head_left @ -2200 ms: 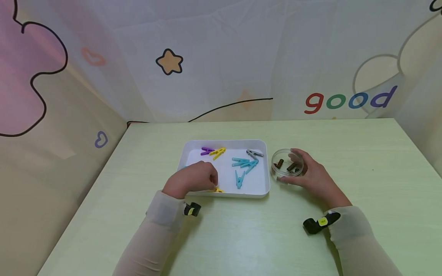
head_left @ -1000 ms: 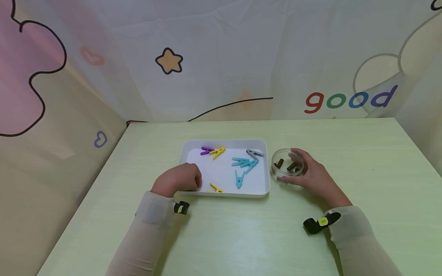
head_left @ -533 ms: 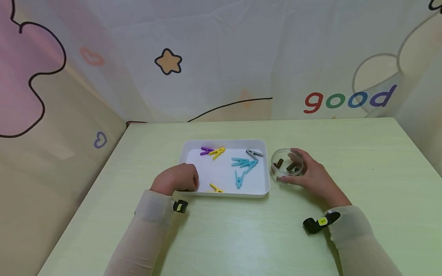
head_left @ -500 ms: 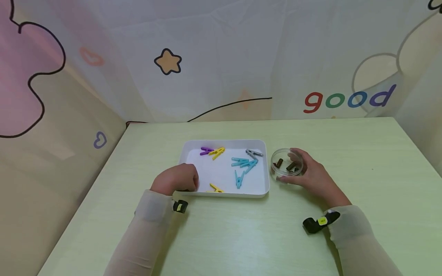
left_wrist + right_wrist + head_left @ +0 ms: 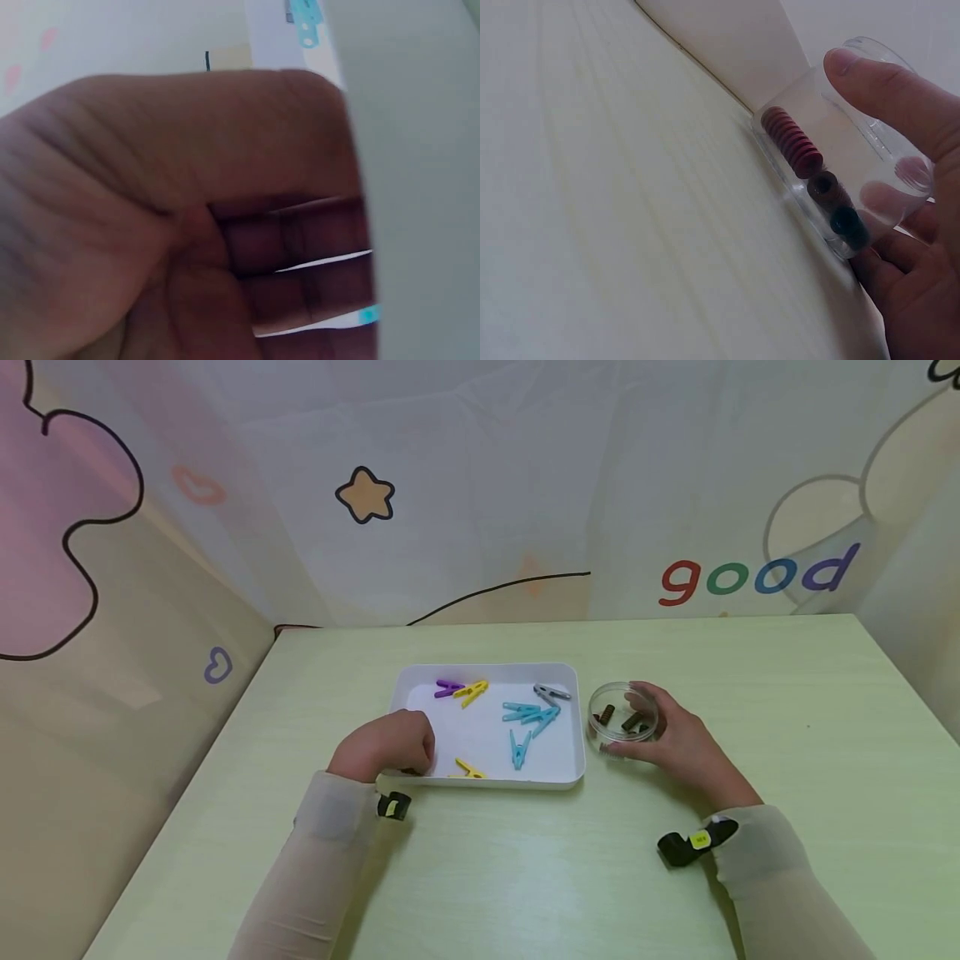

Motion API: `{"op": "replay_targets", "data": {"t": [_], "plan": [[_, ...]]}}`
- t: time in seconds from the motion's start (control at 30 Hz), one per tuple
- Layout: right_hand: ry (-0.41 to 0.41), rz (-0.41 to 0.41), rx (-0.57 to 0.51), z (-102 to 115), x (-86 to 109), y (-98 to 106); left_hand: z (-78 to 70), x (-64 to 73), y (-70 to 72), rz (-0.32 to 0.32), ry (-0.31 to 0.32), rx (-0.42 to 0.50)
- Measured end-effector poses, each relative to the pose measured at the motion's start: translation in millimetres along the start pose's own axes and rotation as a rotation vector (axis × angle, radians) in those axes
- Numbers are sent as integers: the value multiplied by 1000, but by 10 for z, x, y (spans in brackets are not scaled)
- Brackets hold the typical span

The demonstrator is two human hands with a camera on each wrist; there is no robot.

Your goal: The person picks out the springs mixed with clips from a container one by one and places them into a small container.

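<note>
My left hand (image 5: 386,745) reaches over the near left side of a white tray (image 5: 480,731), fingers pointing down inside. In the left wrist view the tray's wall hides the fingertips, and a bit of cyan (image 5: 368,315) shows between the fingers; I cannot tell whether they pinch anything. A yellow clothespin (image 5: 471,768) lies just right of this hand by the near wall. On the right, my right hand (image 5: 678,739) grips a clear round container (image 5: 840,112), thumb on one side and fingers round the other. It holds several small spring-like coils, one dark red (image 5: 791,141) and one green (image 5: 850,226).
Farther back in the tray lie a purple clothespin (image 5: 448,687) and another yellow clothespin (image 5: 472,692). Its right half holds a grey clothespin (image 5: 552,693) and several cyan clothespins (image 5: 520,750). A pale green table (image 5: 525,868) carries everything, with a printed backdrop (image 5: 480,485) behind.
My left hand has moved left inside the tray, uncovering the near yellow clothespin, then risen slightly at the knuckles. The right hand and the container have stayed put.
</note>
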State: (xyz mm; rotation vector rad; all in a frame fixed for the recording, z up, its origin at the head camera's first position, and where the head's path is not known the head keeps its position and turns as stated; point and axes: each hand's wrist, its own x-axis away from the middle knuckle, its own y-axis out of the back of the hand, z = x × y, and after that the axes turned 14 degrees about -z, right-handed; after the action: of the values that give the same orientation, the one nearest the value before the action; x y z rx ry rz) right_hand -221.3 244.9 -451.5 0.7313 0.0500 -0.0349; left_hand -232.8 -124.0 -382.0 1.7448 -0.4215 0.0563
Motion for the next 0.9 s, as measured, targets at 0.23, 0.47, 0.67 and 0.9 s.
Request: {"op": "replay_targets", "data": {"t": [0.23,0.47,0.67,0.9], "plan": [[0,-2,-3,-17,-7,-18,-69,4,59,-68,-68,37],[-1,-3,-1,-34,-16,-17,-125,-37,48,-133,-96,43],[-4,-2,-7,-33,-13,-14,-228,-3,94,-200,-124,61],[-7,0,-10,-8,-3,-6,-309,18,109,-271,-140,110]]}}
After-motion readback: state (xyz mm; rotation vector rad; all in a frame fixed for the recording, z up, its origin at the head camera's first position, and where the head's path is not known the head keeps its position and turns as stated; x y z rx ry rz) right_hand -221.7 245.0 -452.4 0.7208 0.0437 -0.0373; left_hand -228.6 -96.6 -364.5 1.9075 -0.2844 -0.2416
